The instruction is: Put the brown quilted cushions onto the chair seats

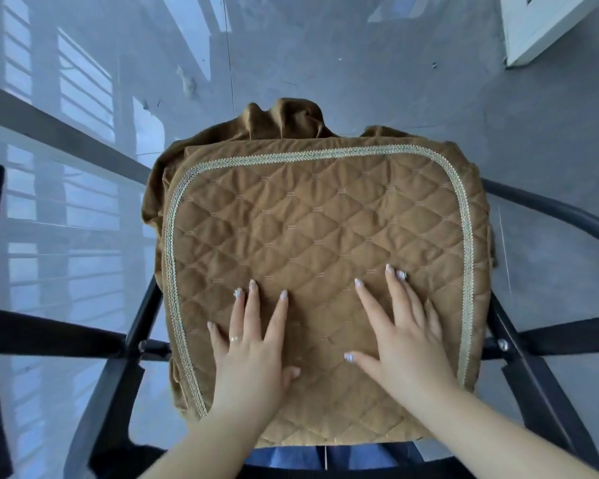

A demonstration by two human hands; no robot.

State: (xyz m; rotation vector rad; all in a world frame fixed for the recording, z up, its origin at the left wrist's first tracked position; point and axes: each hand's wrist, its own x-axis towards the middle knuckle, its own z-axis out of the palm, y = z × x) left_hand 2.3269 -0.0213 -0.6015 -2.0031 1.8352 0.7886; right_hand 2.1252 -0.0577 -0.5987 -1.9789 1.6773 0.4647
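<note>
I see the brown quilted cushion (312, 257) lying on the black metal chair (533, 344); my left hand (253, 354) and right hand (402, 344) press flat on it, fingers spread wide. Loose brown fabric (284, 119) bunches at its far edge.

The cushion (312, 236) is tan-brown, quilted in a diamond pattern, edged with pale gold braid (465, 271); the cloth (284, 115) bunched behind it is darker brown; the chair frame (533, 371) is black; the floor (395, 63) is glossy grey; blue fabric (291, 456) shows below the cushion.
</note>
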